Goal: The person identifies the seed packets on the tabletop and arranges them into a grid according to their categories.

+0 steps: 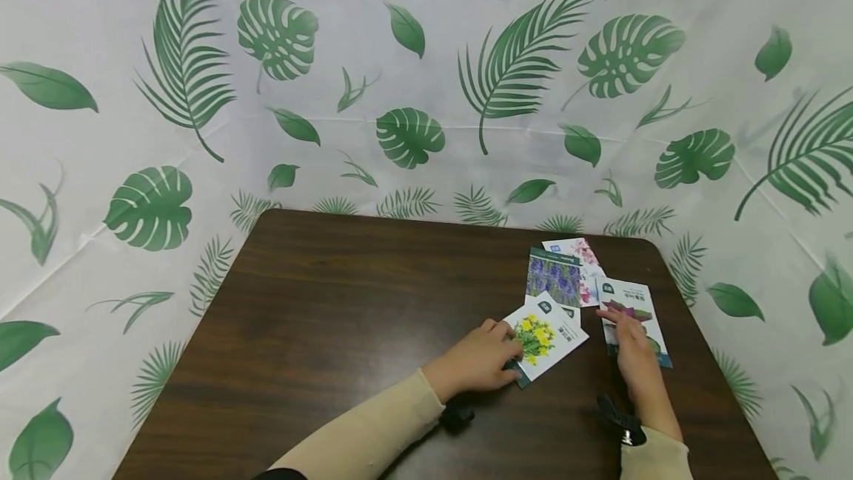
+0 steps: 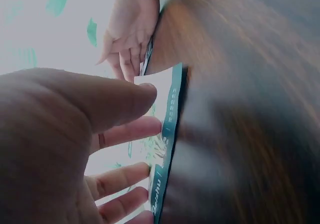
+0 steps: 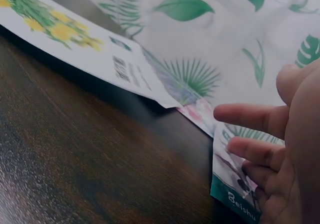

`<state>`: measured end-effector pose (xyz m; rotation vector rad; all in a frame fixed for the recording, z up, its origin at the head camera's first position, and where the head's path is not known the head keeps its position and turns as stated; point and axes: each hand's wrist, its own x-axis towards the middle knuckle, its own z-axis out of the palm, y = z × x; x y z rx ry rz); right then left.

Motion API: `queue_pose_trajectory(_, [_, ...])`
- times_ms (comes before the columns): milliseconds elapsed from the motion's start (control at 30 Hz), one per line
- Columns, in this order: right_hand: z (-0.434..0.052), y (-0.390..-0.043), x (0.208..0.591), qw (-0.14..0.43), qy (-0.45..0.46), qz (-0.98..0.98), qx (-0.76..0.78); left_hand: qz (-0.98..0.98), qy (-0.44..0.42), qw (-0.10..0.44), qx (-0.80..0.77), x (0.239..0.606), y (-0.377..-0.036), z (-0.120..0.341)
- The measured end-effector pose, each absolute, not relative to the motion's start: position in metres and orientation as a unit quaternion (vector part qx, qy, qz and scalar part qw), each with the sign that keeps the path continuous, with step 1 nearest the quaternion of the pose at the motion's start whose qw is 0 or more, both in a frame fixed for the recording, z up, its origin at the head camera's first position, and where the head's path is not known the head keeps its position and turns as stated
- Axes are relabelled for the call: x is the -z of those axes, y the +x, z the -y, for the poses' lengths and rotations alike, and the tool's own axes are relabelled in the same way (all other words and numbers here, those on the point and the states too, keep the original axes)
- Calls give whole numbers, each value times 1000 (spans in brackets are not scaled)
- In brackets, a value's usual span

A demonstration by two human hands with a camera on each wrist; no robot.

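My left hand (image 1: 481, 359) touches the left edge of a white seed packet with yellow flowers (image 1: 536, 337). In the left wrist view, its fingers reach over the packet's face near the dark green strip (image 2: 171, 109), with the thumb (image 2: 125, 96) spread above. That packet overlaps a purple-flowered packet (image 1: 553, 276), which lies partly over a pink-flowered one (image 1: 589, 261). To the right, my right hand (image 1: 635, 361) rests with extended fingers over another seed packet (image 1: 626, 292) showing purple and green; the right wrist view shows its green "Beishu" strip (image 3: 232, 200).
The dark brown wooden table (image 1: 333, 302) has rounded far corners. Behind and beside it hangs a white cloth with green leaf prints (image 1: 333, 169). A black strap (image 1: 620, 421) circles the right wrist, and another black piece (image 1: 457, 418) shows under the left wrist.
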<state>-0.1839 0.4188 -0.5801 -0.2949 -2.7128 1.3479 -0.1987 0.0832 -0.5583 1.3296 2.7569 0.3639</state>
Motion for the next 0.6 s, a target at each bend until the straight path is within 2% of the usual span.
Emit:
queue_pose_trajectory(200, [-418, -188, 579, 46, -98, 880, -462, -904, 413, 26, -108, 559, -201, -72])
queue_pose_trajectory(367, [-418, -190, 580, 48, -98, 880, -463, -910, 389, 44, -136, 563, -203, -63])
queue_pose_trajectory(600, [-421, -189, 583, 44, -112, 874, -472, -894, 414, 41, -166, 574, -207, -51])
